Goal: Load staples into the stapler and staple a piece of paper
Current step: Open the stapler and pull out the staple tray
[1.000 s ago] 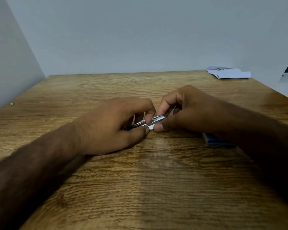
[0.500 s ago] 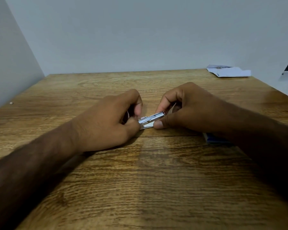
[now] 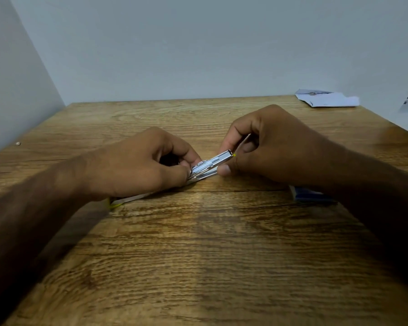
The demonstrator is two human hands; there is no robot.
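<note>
My left hand (image 3: 137,168) grips the stapler (image 3: 212,163) at its rear, my right hand (image 3: 280,147) pinches the front. Easy now: staples should go in straight, no forcing.

The small silver stapler (image 3: 210,164) is shiny bare metal. The brown wooden table (image 3: 198,243) shows glossy, streaked grain. The white folded paper (image 3: 327,100) looks matt.

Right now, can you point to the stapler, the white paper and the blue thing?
stapler (image 3: 218,158), head view, on its shiny metal top.
white paper (image 3: 332,101), head view, on its middle.
blue thing (image 3: 309,196), head view, on the part that peeks out.
</note>
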